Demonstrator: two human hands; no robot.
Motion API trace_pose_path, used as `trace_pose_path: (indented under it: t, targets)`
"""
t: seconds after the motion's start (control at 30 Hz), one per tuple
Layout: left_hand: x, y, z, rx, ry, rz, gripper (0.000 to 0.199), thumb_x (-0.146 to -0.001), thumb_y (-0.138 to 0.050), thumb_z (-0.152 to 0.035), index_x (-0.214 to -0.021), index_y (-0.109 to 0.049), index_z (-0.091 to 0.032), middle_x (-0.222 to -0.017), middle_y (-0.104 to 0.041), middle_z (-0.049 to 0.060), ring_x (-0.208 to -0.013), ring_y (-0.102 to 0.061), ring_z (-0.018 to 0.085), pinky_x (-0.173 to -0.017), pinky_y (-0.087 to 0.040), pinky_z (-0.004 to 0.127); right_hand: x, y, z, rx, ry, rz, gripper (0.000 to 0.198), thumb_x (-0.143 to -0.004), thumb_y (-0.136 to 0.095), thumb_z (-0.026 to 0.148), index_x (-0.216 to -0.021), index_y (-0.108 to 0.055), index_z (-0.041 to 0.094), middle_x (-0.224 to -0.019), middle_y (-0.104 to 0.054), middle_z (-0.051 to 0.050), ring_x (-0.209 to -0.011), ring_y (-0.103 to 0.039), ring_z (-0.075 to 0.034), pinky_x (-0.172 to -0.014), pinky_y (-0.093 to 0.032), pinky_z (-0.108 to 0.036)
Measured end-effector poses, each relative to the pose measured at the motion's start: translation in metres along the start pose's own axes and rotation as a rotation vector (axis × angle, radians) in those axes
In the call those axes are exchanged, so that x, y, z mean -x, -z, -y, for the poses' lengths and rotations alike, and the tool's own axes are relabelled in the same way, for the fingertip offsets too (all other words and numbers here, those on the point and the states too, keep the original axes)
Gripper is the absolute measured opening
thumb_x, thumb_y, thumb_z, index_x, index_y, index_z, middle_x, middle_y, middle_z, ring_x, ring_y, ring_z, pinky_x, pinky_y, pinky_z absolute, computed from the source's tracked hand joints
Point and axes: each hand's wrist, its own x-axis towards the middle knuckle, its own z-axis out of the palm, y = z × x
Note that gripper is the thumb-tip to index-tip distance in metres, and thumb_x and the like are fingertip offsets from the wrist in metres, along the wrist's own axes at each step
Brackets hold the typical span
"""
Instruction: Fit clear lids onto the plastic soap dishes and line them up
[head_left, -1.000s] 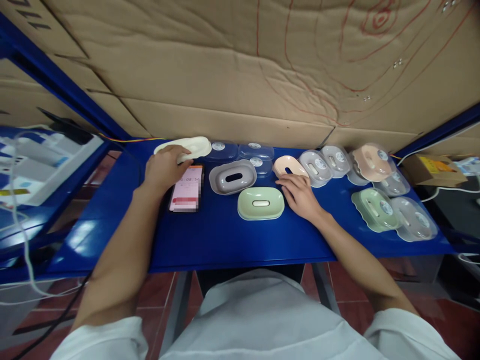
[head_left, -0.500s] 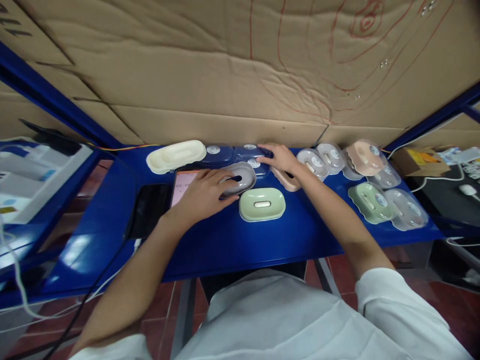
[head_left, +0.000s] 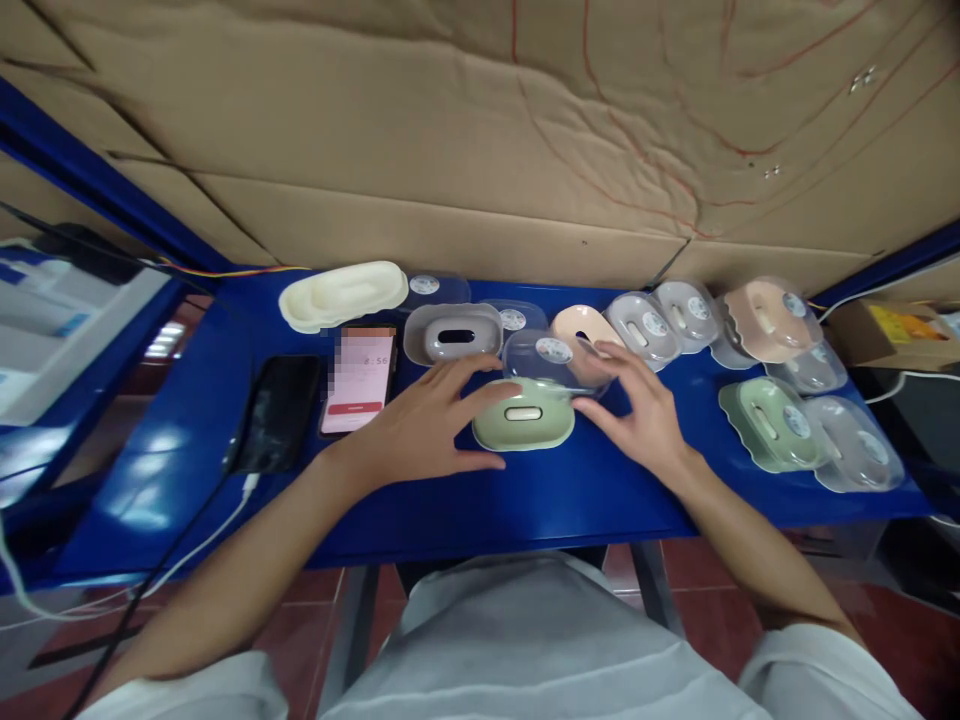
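My right hand (head_left: 637, 410) grips the right end of a clear plastic lid (head_left: 536, 358) with a round sticker, between thumb and fingers. The lid is tilted just above the far edge of an oval green soap dish (head_left: 524, 432), which has a pale slotted piece in its middle. At the dish's left end is my left hand (head_left: 431, 415), thumb and fingers spread; whether it touches the dish I cannot tell. Behind the left hand sits a grey oval dish (head_left: 431, 335) with a dark slot. A peach dish (head_left: 574, 322) lies partly behind the lid.
Lidded grey dishes (head_left: 636, 325), a lidded peach dish (head_left: 765, 325) and a lidded green dish (head_left: 765, 425) stand to the right. More clear lids (head_left: 442, 287) and a cream dish (head_left: 341, 298) lie at the back. Two phones, one a lit phone (head_left: 360, 375), are on the left, near cables.
My right hand has brought a clear lid from the back toward the green dish. My left hand has let go of the grey dish, now further left, and moved nearer the green one.
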Motion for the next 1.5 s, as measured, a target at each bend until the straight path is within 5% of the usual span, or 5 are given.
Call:
trace_pose_path:
  t: [0.3, 0.47, 0.67, 0.83, 1.5]
  targets:
    - [0.004, -0.014, 0.008, -0.051, -0.037, -0.001, 0.057, -0.100, -0.075, -0.049, -0.144, -0.053, -0.019, -0.144, -0.055, 0.020, -0.137, -0.060, 0.039, -0.111, -0.059, 0.058, 0.018, -0.009, 0.025, 0.136, 0.088, 0.164, 0.047, -0.105, -0.066, 0.055, -0.136, -0.064, 0.019, -0.142, -0.072, -0.018, -0.129, -0.072, -0.033, -0.101, -0.060, -0.048]
    - [0.004, -0.015, 0.005, -0.071, -0.061, 0.055, 0.048, -0.106, -0.068, -0.043, -0.144, -0.053, -0.018, -0.143, -0.058, 0.020, -0.136, -0.061, 0.038, -0.111, -0.059, 0.056, 0.021, -0.017, 0.029, 0.212, 0.119, 0.297, 0.062, -0.105, -0.066, 0.054, -0.157, -0.055, 0.020, -0.144, -0.069, -0.020, -0.131, -0.069, -0.036, -0.107, -0.058, -0.053]
    - [0.003, -0.013, 0.003, -0.113, -0.068, 0.053, 0.044, -0.105, -0.069, -0.043, -0.139, -0.058, -0.018, -0.139, -0.061, 0.019, -0.132, -0.062, 0.037, -0.107, -0.061, 0.052, 0.021, -0.026, 0.017, 0.049, 0.198, 0.425, 0.092, -0.103, -0.072, 0.036, -0.177, -0.017, 0.036, -0.177, -0.033, -0.018, -0.165, -0.032, -0.040, -0.126, -0.045, -0.064]
    - [0.001, -0.011, 0.001, -0.144, -0.080, 0.072, 0.037, -0.102, -0.073, -0.039, -0.131, -0.066, -0.017, -0.130, -0.064, 0.018, -0.124, -0.062, 0.036, -0.097, -0.063, 0.048, 0.019, -0.027, 0.013, 0.008, 0.224, 0.436, 0.103, -0.100, -0.076, 0.027, -0.176, -0.009, 0.043, -0.183, -0.017, -0.009, -0.167, -0.025, -0.039, -0.130, -0.041, -0.064]
    - [0.001, -0.012, -0.001, -0.363, -0.202, 0.043, 0.030, -0.106, -0.067, -0.045, -0.122, -0.068, -0.020, -0.117, -0.069, 0.013, -0.110, -0.066, 0.029, -0.081, -0.060, 0.034, 0.017, -0.029, 0.003, 0.047, 0.351, 0.401, 0.098, -0.101, -0.073, 0.026, -0.176, -0.012, 0.040, -0.177, -0.036, -0.009, -0.167, -0.022, -0.033, -0.131, -0.043, -0.058]
